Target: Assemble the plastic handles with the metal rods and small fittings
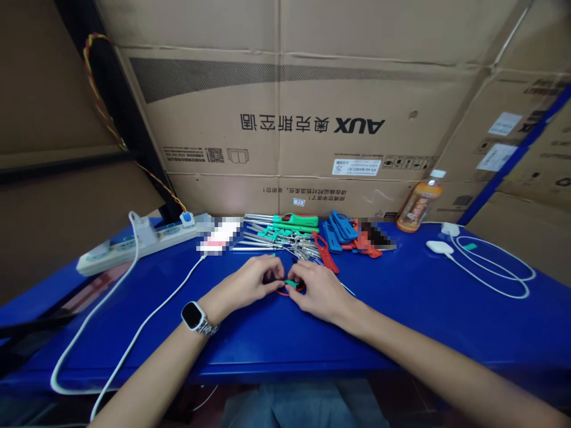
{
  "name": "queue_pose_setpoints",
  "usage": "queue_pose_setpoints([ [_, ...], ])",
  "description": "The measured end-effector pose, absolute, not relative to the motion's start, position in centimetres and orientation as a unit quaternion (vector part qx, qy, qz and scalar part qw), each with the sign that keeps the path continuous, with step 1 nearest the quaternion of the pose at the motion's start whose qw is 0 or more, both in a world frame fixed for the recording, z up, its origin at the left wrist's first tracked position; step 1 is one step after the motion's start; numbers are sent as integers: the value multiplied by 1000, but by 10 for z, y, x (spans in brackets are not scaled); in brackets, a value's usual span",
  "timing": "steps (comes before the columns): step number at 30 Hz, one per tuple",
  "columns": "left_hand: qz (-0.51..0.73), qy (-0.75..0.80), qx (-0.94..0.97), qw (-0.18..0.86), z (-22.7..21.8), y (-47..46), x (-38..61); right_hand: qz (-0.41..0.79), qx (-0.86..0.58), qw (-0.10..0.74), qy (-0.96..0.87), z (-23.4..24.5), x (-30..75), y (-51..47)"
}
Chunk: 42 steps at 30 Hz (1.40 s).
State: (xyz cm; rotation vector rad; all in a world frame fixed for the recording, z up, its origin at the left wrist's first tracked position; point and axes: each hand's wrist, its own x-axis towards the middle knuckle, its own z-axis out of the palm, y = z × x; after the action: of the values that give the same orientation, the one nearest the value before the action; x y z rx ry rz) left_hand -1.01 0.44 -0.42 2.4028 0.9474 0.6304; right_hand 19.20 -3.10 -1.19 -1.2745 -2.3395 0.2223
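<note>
My left hand (254,279) and my right hand (319,290) meet at the middle of the blue table (401,309). Both have their fingers curled in a pinch round one small green and red plastic piece (291,285) that rests on the table between them. A smartwatch (194,316) sits on my left wrist. Just beyond my fingers lies a pile of metal rods with green handles (276,233), and to its right a heap of blue and red plastic pieces (345,235).
A white power strip (134,241) with plugs lies at the far left, its white cable (111,321) trailing toward the near edge. An orange drink bottle (419,205) leans at the back right beside a coiled white charger cable (491,267). Cardboard boxes (289,119) wall the back.
</note>
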Motion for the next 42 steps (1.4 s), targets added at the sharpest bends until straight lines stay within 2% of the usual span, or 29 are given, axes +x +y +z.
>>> queue_pose_setpoints([
  [4,200,293,920,169,-4,-3,-19,83,-470,245,-844,-14,191,-30],
  [14,172,276,938,123,-4,-5,-18,31,-476,186,-859,-9,187,-31],
  [20,179,271,937,127,-7,-4,-19,34,-484,191,-853,-9,186,-28],
  [30,190,270,933,142,-9,-3,-21,29,-452,139,-881,-2,192,-27],
  [34,185,263,937,136,-9,0,-22,72,-422,175,-887,-5,201,-31],
  [38,179,289,928,152,-7,-1,-24,131,-418,265,-859,-1,218,-30],
  [40,183,305,921,161,-3,-3,-23,118,-458,297,-829,4,232,-25],
  [42,202,315,913,165,3,-4,-18,67,-530,287,-795,7,248,-17],
])
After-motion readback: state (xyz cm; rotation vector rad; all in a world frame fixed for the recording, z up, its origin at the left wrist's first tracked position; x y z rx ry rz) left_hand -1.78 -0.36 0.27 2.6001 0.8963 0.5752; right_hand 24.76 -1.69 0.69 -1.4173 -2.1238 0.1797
